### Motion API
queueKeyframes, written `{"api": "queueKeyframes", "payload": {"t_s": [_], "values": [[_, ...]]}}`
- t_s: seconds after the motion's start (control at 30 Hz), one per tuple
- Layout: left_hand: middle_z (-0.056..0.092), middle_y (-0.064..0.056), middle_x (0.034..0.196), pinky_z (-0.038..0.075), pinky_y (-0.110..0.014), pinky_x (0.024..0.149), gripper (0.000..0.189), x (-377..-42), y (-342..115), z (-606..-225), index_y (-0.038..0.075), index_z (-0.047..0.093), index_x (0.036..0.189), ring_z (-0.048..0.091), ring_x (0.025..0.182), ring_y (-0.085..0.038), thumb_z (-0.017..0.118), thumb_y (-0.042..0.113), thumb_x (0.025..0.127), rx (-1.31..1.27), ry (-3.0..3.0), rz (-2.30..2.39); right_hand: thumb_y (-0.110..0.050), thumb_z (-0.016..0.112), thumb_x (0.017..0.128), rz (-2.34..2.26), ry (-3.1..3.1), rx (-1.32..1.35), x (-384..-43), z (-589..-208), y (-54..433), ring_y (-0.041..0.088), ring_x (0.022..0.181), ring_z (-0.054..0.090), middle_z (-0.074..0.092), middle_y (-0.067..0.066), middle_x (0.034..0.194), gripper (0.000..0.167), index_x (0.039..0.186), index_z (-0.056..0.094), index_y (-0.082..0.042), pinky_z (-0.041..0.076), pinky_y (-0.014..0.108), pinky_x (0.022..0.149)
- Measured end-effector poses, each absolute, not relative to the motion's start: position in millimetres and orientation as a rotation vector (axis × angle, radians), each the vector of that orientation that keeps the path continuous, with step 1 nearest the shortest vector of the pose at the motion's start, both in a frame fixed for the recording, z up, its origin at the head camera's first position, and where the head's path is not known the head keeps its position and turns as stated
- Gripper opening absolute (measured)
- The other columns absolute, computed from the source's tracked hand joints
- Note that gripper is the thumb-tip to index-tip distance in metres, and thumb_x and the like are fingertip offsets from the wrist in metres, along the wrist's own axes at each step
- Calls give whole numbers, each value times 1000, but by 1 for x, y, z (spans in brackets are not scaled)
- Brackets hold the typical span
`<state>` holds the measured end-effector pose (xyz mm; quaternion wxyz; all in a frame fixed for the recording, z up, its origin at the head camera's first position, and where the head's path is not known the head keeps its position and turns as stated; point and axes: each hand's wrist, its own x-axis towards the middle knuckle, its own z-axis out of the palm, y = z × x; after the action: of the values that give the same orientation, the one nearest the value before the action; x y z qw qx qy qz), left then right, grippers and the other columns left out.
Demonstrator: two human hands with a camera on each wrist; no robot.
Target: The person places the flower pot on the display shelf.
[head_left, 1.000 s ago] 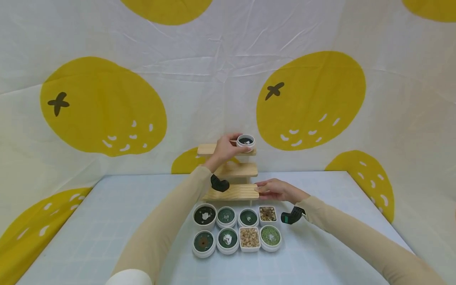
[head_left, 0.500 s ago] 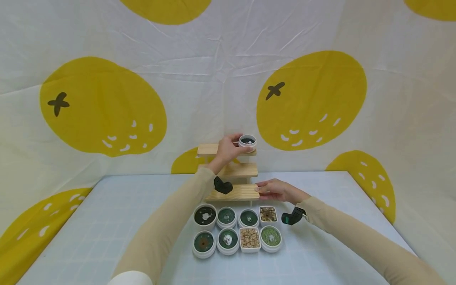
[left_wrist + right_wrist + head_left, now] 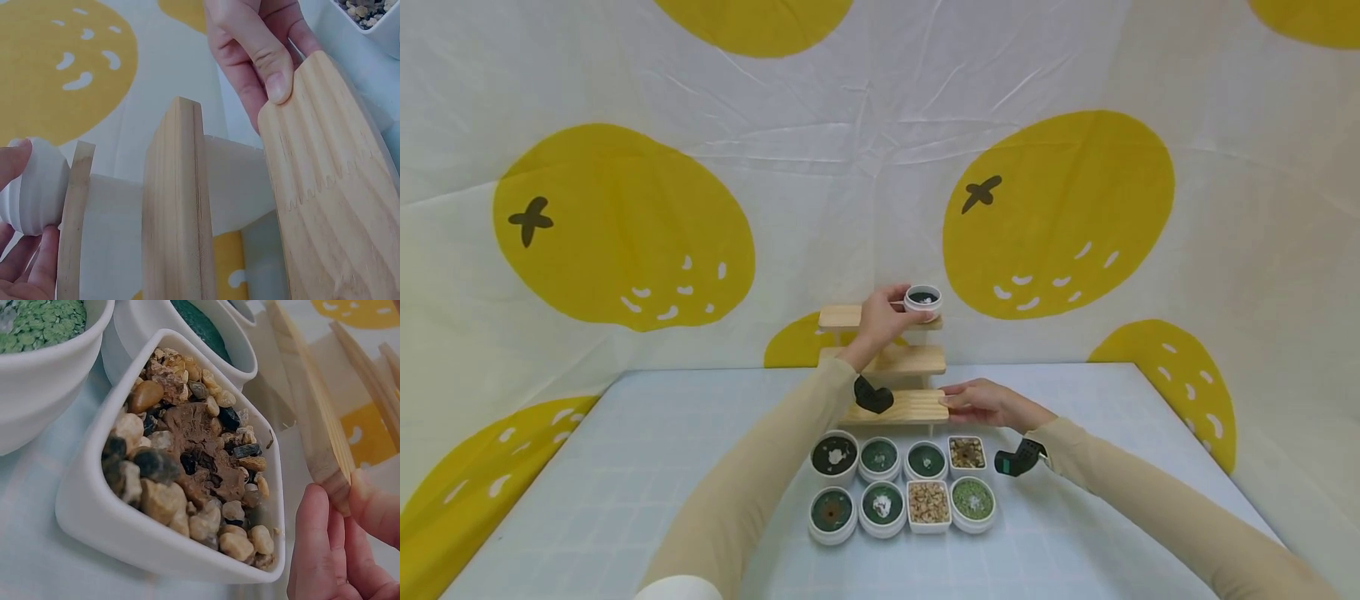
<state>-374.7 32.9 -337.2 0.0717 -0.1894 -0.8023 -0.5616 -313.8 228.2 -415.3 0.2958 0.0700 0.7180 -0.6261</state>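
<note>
A three-tier wooden stand with pale board shelves stands at the back of the table. At the right end of its top board [image 3: 842, 316], my left hand [image 3: 880, 322] grips a small round white pot [image 3: 922, 310] with dark fill and a white patch. In the left wrist view the pot [image 3: 39, 187] sits against or very close to that board; the exact contact is hard to tell. My right hand [image 3: 988, 403] pinches the right end of the lowest board [image 3: 898, 407], thumb on top and fingers beneath. The left forearm hides part of the stand's left side.
Two rows of white pots stand before the stand, including a round dark-filled pot [image 3: 833, 457], a square pebble-filled pot [image 3: 966, 452], a square pot of tan chips [image 3: 928, 503] and a round green-topped pot [image 3: 973, 502]. A patterned cloth [image 3: 880, 208] hangs behind the table.
My left hand has shifted slightly to the right along the top board with the pot. The right hand keeps its grip on the lowest board, and the other pots stay put.
</note>
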Motion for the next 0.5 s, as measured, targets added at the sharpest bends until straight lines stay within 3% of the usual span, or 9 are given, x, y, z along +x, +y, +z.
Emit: {"api": "queueKeyframes", "payload": {"t_s": [0.5], "values": [[61, -15, 127, 56, -32, 88, 64, -370, 35, -338, 1, 51, 134, 65, 103, -27, 79, 17, 79, -536, -2396, -1763, -10, 55, 97, -1688, 1889, 193, -313, -417, 227, 11, 77, 65, 64, 7, 96, 55, 145, 34, 4, 58, 20, 72]]}}
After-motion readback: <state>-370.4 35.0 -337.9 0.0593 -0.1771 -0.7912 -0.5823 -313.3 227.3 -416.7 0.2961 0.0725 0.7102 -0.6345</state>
